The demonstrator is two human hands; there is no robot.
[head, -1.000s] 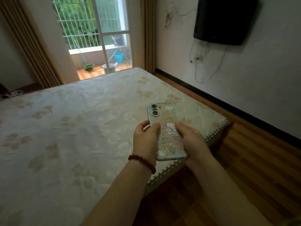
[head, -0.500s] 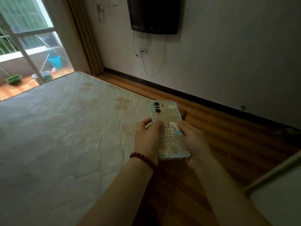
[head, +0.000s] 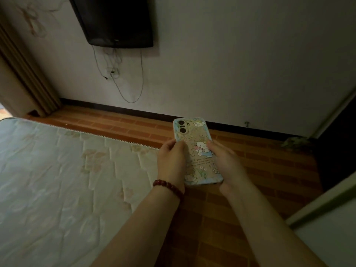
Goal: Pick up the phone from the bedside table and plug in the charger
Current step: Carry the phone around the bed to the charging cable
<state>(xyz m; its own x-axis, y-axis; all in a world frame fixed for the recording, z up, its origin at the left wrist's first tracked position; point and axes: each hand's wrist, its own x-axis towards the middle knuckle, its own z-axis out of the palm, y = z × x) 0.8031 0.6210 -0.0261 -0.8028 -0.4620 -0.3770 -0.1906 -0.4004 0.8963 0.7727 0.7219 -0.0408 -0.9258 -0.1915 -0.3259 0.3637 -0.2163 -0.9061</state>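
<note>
I hold the phone in front of me with both hands, its back up, showing a light blue cartoon case and two camera lenses at the far end. My left hand, with a red bead bracelet on the wrist, grips its left edge. My right hand grips its right edge and lower corner. On the far wall a socket sits under the television, with thin cables hanging from it in a loop. No charger plug can be made out.
A bare quilted mattress fills the left side. Wooden floor runs between it and the wall. A black television hangs high on the wall, a curtain at far left, a pale door or panel edge at lower right.
My view has swung to the right, away from the balcony window and across the mattress toward the television wall. Both hands keep the same hold on the phone.
</note>
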